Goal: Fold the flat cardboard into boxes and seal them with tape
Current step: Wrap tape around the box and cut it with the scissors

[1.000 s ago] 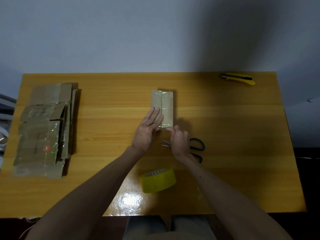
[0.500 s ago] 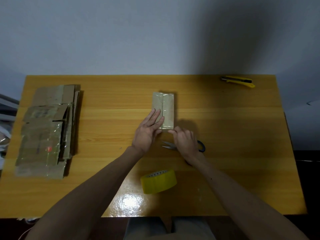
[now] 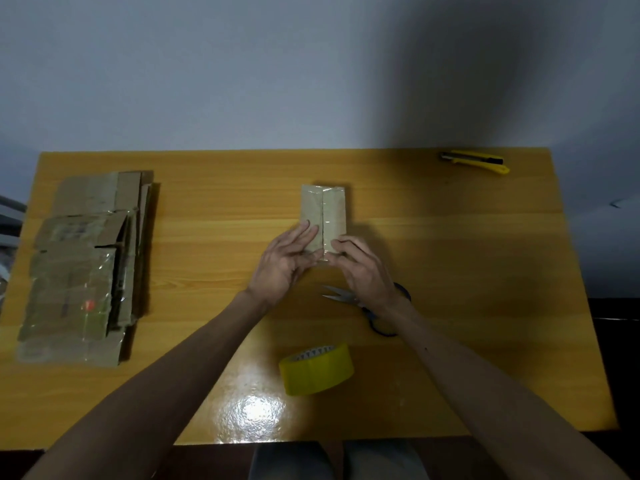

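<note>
A small folded cardboard box (image 3: 329,211) lies in the middle of the wooden table (image 3: 450,271), a strip of clear tape running down its centre seam. My left hand (image 3: 285,263) rests on the box's near left part with its fingers straight. My right hand (image 3: 363,268) presses on the near right corner, fingers over the end of the tape. A yellow tape roll (image 3: 317,368) stands near the table's front edge. A stack of flat cardboard (image 3: 83,268) lies at the far left.
Scissors (image 3: 367,304) with dark handles lie just behind my right wrist, partly hidden by it. A yellow utility knife (image 3: 474,161) sits at the back right corner. The table meets a grey wall at the back.
My right hand has moved up from beside the scissors onto the box's near right corner. My left hand has stayed on the box.
</note>
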